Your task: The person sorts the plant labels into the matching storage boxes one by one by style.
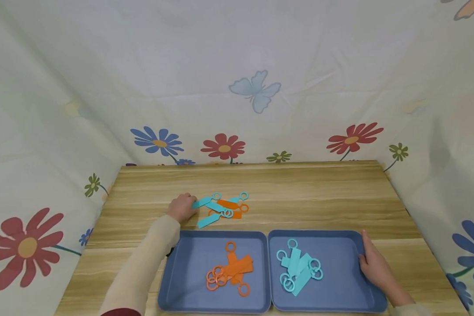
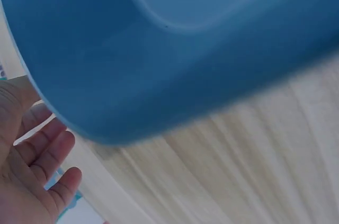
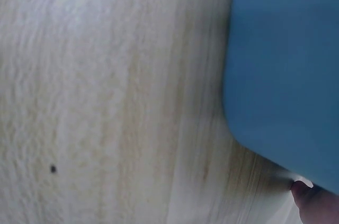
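My left hand [image 1: 183, 207] is at a loose pile of turquoise and orange tags with rings, its fingertips at the end of a turquoise ring tag [image 1: 202, 202]. Whether they pinch it is hidden; in the left wrist view the hand's [image 2: 37, 155] outer fingers are loosely bent. The right hand [image 1: 377, 267] holds the right-hand blue tray [image 1: 339, 233] by its right rim, the thumb over the edge. Several turquoise ring tags [image 1: 300, 265] lie in that tray. Orange ring tags [image 1: 237, 266] are heaped in the left blue tray [image 1: 221, 233].
Both trays stand side by side on a wood-grain table [image 1: 300, 188], near its front edge. An orange ring tag [image 1: 228, 204] lies among the turquoise ones in the loose pile behind the left tray. A flower-print cloth [image 1: 256, 44] surrounds the table at the back and sides.
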A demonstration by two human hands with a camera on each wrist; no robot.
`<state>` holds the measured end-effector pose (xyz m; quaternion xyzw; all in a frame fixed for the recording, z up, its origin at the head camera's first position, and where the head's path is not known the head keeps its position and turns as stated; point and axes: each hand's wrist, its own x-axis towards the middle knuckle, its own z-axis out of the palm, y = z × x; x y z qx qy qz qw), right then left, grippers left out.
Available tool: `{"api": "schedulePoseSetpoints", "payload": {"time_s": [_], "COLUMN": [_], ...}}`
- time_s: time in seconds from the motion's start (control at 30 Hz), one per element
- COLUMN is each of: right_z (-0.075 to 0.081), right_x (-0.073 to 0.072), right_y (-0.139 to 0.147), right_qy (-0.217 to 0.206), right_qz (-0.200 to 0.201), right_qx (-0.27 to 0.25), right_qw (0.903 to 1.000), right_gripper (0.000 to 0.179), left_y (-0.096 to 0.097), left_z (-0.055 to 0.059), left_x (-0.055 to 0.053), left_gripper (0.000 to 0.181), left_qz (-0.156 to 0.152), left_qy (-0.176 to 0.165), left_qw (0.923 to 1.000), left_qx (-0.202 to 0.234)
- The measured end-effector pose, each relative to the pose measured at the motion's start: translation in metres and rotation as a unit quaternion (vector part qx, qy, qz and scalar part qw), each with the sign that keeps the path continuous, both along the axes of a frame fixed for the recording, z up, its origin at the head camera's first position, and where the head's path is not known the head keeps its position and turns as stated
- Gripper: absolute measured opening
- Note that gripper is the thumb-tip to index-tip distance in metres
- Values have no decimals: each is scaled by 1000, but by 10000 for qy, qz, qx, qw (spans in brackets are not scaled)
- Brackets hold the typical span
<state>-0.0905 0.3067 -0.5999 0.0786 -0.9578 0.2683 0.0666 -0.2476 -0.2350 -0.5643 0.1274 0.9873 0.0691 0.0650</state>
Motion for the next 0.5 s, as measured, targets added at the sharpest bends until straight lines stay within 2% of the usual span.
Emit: {"api": "schedulePoseSetpoints", "payload": {"time_s": [0.23,0.5], "right_z": [0,1], "right_x": [-2,-2], "right_y": [1,2], "right_qy": [-180,-347], "right_qz": [-17,-104], "right_qx": [-13,-54], "right_qw": [9998,9993], "right_gripper": [68,69], "left_y": [12,14], "left_z": [3,4], "left_x": [-5,-9], "left_gripper": [20,6], "left_qz": [0,143], "left_qy": [-210,-234], "left_qw": [9989,9993], "left_qx": [-422,-264]}}
